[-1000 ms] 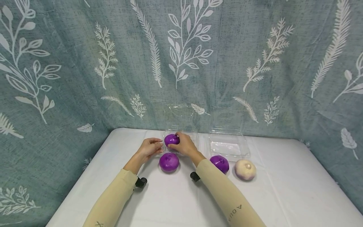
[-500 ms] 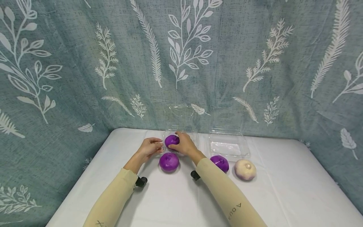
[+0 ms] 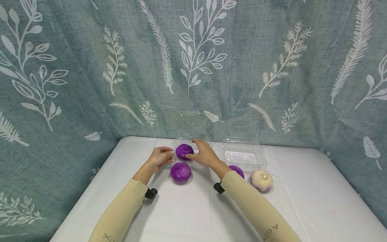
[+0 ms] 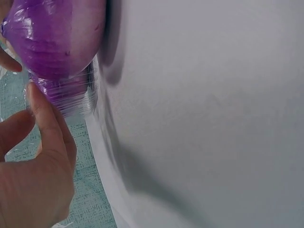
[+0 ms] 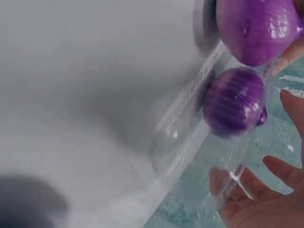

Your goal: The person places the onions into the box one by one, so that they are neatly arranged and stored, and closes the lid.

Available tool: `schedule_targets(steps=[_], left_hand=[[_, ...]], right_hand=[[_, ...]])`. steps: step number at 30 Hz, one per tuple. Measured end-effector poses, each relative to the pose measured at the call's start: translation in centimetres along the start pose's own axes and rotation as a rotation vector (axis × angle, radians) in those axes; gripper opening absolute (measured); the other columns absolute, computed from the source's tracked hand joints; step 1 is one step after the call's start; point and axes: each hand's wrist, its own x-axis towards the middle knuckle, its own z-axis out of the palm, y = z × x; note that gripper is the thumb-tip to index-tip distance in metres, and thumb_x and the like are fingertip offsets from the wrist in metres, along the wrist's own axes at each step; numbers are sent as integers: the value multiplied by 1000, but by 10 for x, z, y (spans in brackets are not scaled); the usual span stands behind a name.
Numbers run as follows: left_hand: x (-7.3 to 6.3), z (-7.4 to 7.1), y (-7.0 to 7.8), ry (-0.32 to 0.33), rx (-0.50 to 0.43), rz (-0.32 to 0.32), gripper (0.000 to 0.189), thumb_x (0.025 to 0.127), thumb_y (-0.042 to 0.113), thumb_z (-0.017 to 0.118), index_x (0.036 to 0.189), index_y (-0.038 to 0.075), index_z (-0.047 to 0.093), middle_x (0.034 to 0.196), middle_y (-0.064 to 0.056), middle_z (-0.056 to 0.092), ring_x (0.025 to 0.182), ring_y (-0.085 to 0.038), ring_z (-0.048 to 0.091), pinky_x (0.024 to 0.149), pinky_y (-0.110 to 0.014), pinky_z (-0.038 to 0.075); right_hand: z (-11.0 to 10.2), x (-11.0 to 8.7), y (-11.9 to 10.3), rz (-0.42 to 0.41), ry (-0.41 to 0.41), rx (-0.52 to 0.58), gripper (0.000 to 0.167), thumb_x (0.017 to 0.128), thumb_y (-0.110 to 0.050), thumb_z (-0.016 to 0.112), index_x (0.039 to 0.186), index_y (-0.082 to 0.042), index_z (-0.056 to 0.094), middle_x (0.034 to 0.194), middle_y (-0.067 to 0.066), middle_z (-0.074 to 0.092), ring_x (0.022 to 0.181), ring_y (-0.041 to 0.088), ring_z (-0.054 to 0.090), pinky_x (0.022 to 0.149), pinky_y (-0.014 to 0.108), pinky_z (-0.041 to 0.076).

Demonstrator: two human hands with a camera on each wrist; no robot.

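A purple onion [image 3: 184, 152] sits inside the left clear plastic container [image 3: 198, 155], near its left end. My left hand [image 3: 159, 157] pinches the container's left rim between thumb and forefinger; the left wrist view shows these fingertips [image 4: 33, 90] right at the clear wall. Spread fingers and thumb mark my right hand [image 3: 204, 154], which holds nothing, just right of the onion. In the right wrist view there is a gap between that hand [image 5: 270, 199] and the onion [image 5: 233, 101]. Another purple onion [image 3: 180, 172] lies on the table in front of the container.
A second clear container [image 3: 244, 156] stands open to the right. A further purple onion [image 3: 237, 170], partly hidden by my right sleeve, and a whitish bulb [image 3: 261, 180] tinged purple lie before it. A leaf-patterned curtain [image 3: 193, 67] hangs behind the white table [image 3: 187, 211].
My right hand has let go of the onion in the left container and moved right, its fingers spreading. That onion now rests in the container. My left hand stays at the rim.
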Motion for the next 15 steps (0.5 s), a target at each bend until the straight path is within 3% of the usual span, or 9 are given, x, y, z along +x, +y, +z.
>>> schedule_targets(steps=[15], left_hand=[[-2, 0, 3, -5, 2, 5, 38, 101, -3, 57, 136, -15, 51, 112, -25, 61, 78, -17, 67, 77, -25, 64]], right_hand=[[-30, -28, 9, -97, -16, -71, 72, 93, -34, 77, 148, -1, 47, 150, 21, 48, 140, 42, 44, 117, 57, 40]])
